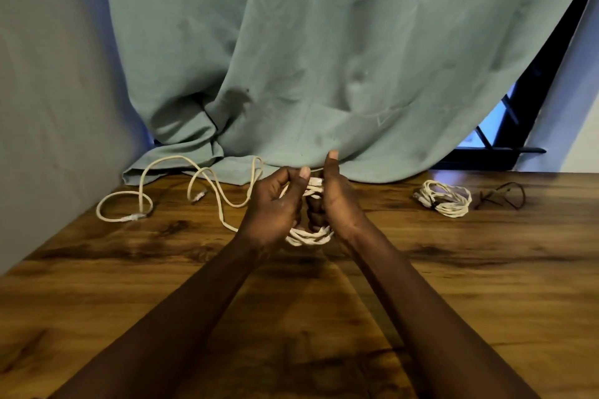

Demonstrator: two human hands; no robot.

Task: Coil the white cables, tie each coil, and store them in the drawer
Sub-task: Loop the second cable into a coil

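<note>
Clamping coil point(309, 234) in right hand point(337, 200), left hand point(275, 204) pinching cable beside it, keeping loops gathered while slack point(207, 178) trailing leftward

Wooden table point(486, 285) with dark grain, spanning near to far. Grey-green curtain point(291, 58) hanging at the far side — hem bunched on the tabletop. Window point(505, 126) far right, pale wall point(48, 90) left — small dark wire point(505, 196) on the right.
</note>
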